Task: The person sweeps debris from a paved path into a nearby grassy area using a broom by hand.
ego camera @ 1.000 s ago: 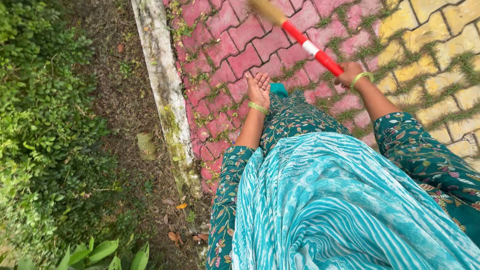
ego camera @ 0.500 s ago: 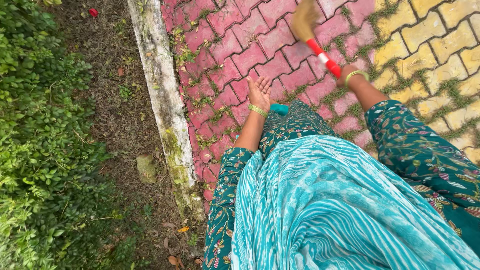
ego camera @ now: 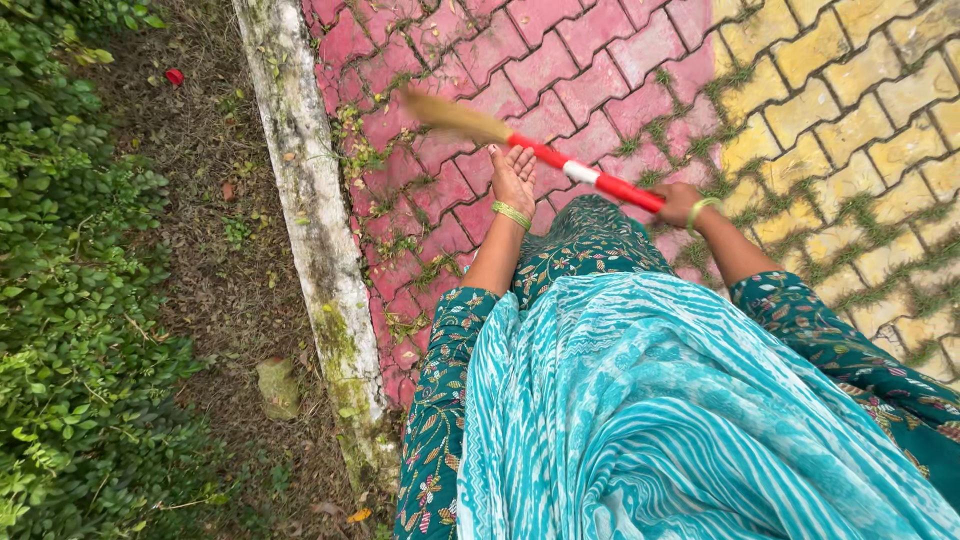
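My right hand grips the end of a broom's red and white handle. The broom's straw head is blurred and points left over the red paving bricks. My left hand hangs in front of me with the fingers loosely apart, just under the handle and holding nothing. Both wrists wear green bangles. My teal patterned clothes fill the lower right of the view.
A mossy concrete curb runs along the left edge of the red bricks. Left of it lie bare soil with dry leaves and a green hedge. Yellow bricks with grass in the joints lie to the right.
The broom has swung from pointing up and away to pointing left across the red bricks. My right hand dropped a little lower. My left hand stayed open at about the same spot.
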